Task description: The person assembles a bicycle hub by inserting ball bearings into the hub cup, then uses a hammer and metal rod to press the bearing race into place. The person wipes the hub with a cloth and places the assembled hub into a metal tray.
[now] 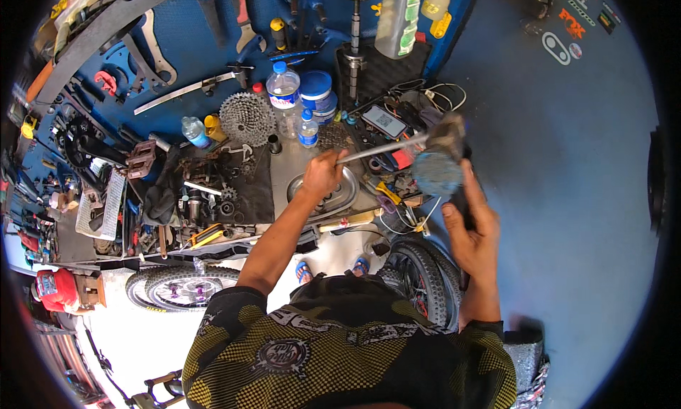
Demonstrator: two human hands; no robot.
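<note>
My left hand [324, 173] is closed around one end of a thin metal rod [383, 148] above the workbench. The rod slants up to the right and meets a brown, blocky end [447, 134] that is smeared by motion. Just below that, a blue, rough, rounded piece [436, 173] hangs in front of my right hand [474, 231]. The thumb and fingers of my right hand grip a dark, long piece that seems joined to the blue one; its kind cannot be made out. Under my left hand lies a shallow metal tray [346, 196].
A bicycle cassette [247, 119], water bottles [284, 97] and blue tubs [316, 93] stand along the bench's back. A phone [384, 122] lies among cables and tools. Small parts crowd the left. Wrenches hang on the blue wall [191, 33]. Bicycle wheels [420, 278] stand below.
</note>
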